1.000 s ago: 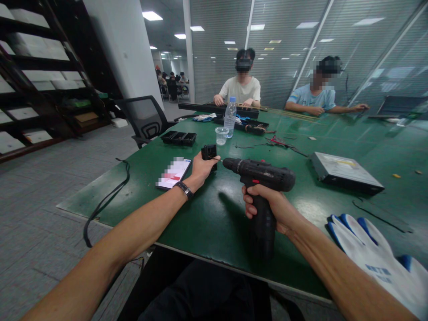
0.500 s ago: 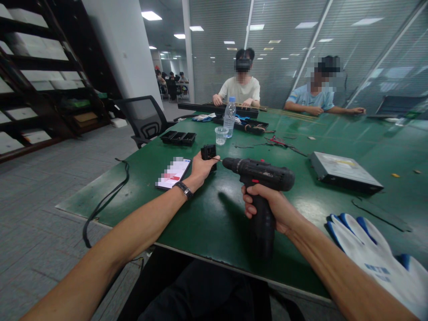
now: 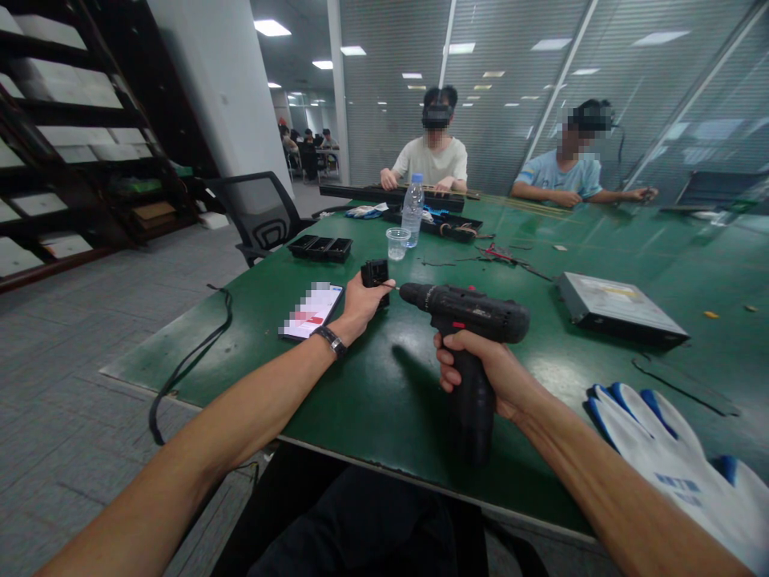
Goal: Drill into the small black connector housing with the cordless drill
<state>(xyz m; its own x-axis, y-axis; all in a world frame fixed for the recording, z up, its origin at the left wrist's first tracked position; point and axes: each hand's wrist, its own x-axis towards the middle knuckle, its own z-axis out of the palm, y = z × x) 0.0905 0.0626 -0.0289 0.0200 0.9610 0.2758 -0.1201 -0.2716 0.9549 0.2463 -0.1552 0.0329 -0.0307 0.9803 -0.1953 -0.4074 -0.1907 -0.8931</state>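
Note:
My right hand [image 3: 474, 365] is wrapped round the grip of a black power drill [image 3: 465, 308], whose nose points left. Its thin bit reaches toward a small black part [image 3: 376, 274] that my left hand [image 3: 362, 303] holds upright over the table. Whether the bit touches the part, I cannot tell. Left of that hand lies a phone [image 3: 312, 312] with its screen lit. The far side of the black part is hidden from view.
On the green table [image 3: 360, 401] are a black tray [image 3: 321, 248], a plastic cup [image 3: 397, 244], a water bottle [image 3: 412, 210], a metal box [image 3: 622, 308] and white-blue gloves [image 3: 673, 457]. Two people sit across, near long black pieces [image 3: 390, 195].
My hands, the drill and the black part look unmoved. Across the table, the hand of the person on the right has shifted slightly.

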